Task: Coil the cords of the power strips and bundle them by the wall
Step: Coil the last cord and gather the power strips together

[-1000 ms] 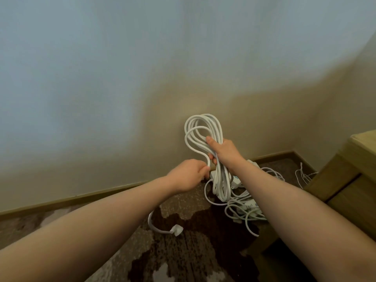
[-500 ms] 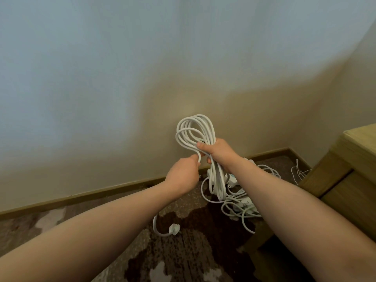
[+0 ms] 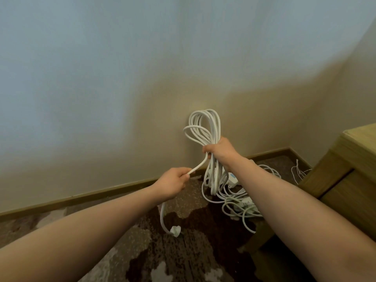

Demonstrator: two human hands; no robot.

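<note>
in my right hand (image 3: 220, 150) the coil (image 3: 205, 127) sits clenched; my left hand (image 3: 175, 181) grips the cord tail (image 3: 198, 166); tugging hard could spill the loops.

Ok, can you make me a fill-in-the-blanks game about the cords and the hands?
1. The right hand grips the coiled white ____.
2. The left hand holds the loose end; below it hangs the ____.
3. More power strips lie on the carpet beside a ____ cabinet.
4. The cord loops rise in front of the ____.

Missing words: cord; plug; wooden; wall
</note>
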